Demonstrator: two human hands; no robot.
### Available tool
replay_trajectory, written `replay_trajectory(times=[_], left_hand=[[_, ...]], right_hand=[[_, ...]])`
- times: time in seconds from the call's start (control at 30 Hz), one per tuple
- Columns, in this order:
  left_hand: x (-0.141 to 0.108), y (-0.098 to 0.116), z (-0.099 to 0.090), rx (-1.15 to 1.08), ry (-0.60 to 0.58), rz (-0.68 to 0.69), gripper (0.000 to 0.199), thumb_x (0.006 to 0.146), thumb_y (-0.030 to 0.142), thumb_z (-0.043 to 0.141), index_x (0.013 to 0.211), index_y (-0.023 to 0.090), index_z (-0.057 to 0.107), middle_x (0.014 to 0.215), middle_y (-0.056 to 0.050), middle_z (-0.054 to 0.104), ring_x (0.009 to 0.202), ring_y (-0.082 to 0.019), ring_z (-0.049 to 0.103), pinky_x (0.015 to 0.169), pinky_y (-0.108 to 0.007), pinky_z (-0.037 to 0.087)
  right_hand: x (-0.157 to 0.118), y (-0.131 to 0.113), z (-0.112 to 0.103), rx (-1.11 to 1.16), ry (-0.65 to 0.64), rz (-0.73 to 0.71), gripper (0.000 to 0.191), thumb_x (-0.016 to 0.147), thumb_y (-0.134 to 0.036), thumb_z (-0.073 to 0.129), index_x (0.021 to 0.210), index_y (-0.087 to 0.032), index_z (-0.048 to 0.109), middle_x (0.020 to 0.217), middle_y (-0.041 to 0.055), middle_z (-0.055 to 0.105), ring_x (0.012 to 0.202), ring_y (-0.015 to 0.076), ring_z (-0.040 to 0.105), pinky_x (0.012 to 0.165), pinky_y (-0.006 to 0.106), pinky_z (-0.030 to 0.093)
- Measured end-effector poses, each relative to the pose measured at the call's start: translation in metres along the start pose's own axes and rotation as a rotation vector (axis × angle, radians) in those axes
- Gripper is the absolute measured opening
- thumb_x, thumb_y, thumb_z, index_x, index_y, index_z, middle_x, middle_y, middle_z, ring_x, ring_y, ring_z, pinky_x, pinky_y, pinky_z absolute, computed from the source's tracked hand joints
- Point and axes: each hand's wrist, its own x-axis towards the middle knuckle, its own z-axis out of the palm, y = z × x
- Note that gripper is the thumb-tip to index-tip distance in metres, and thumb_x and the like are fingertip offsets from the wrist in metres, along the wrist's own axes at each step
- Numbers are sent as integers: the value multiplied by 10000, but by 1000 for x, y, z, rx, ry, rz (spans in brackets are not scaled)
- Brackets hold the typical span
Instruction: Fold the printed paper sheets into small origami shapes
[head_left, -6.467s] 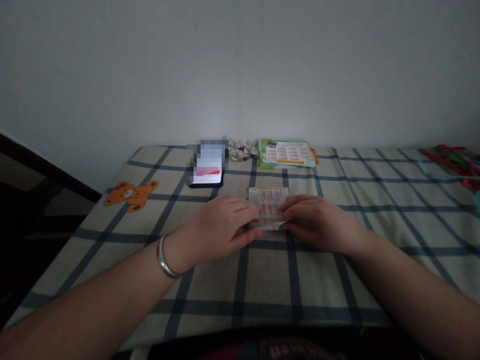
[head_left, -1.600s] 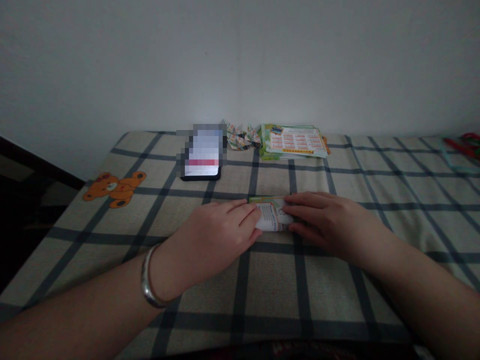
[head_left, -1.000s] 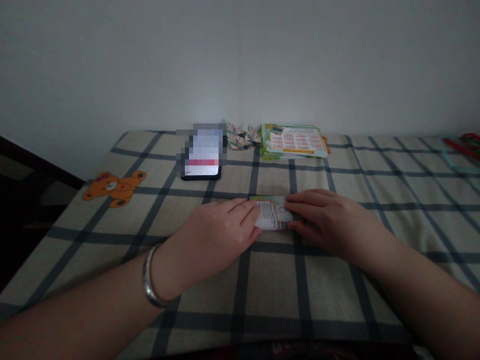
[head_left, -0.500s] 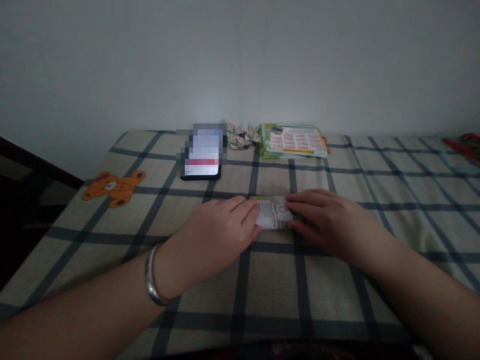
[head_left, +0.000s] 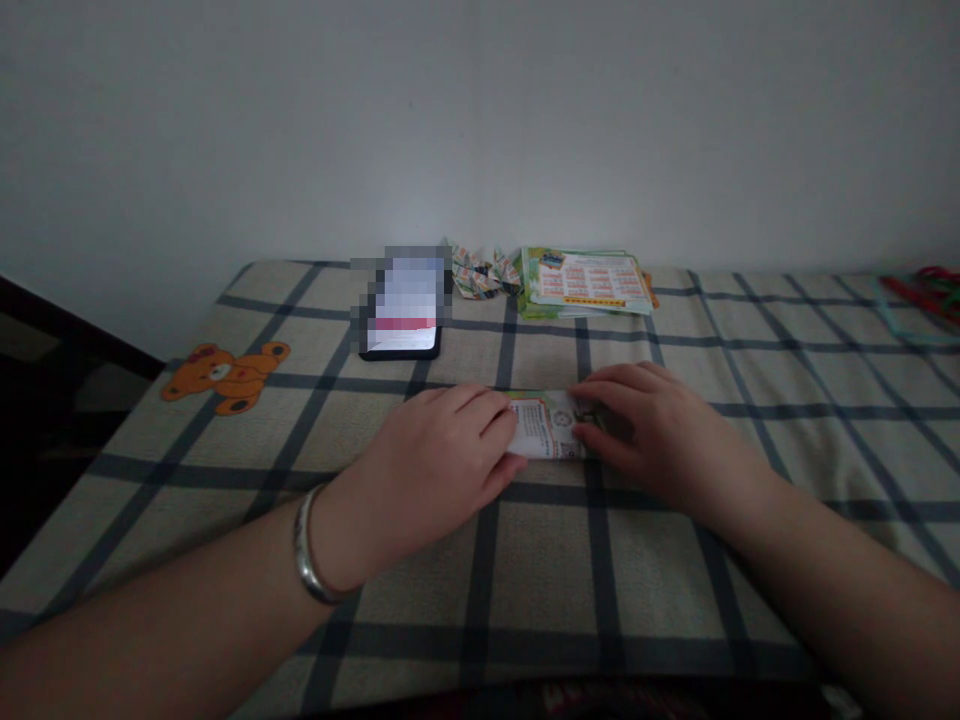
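Smooth paper sheet [head_left: 544,425], shiny metal bangle [head_left: 305,550], matt woven tablecloth [head_left: 420,630]

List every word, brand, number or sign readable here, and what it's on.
No text can be read with confidence.
Folded paper: fine print, a round mark and a square code-like patch; too small.
Top card of the stack: columns of reddish print and a yellow strip; too small.
Folded paper pieces: printed, too small.
Phone: screen partly pixelated, the rest illegible.
Garment: pinkish marks, blurred and cut off.

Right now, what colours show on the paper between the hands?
Mostly white paper, with some green and orange; head view shows best.
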Motion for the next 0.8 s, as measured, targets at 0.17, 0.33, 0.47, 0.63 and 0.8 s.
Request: replay_trajectory(times=[0.17,0.33,0.47,0.63,0.8], left_hand=[[2,-4,2,-108,-43,-58,230,937,320,535,1026,144,654,1115,-97,650,1063,-270,587,927,-472,519],[3,-5,5,-129,-14,-69,300,947,374,521,1100,141,631,1248,-113,610,1174,-291,536,999,-496,471],[4,-3,5,-104,-35,-72,293,926,375,554,1086,140,628,1210,-106,627,1150,-290,543,986,-489,477],[5,-1,3,-90,-66,-84,253,922,365,556,1046,158,631,1185,-98,631,1130,-290,551,944,-483,492],[5,0,3,-78,-63,-93,282,922,362,546,1079,140,621,1200,-110,627,1139,-299,543,958,-490,481]], right_hand=[[3,1,8,39,37,154,260,835,-337,654,1016,-151,651,985,110,645,899,265,611,822,442,523],[6,4,13,66,32,189,255,825,-374,651,972,-165,640,933,90,637,850,244,612,784,409,514],[8,5,13,66,31,196,246,822,-362,646,974,-168,637,940,85,638,842,236,614,782,395,505],[13,6,14,35,11,207,270,787,-381,659,946,-164,637,912,89,627,849,251,598,800,405,494],[16,6,17,52,6,214,253,763,-372,655,908,-167,624,914,88,626,877,262,592,832,415,473]])
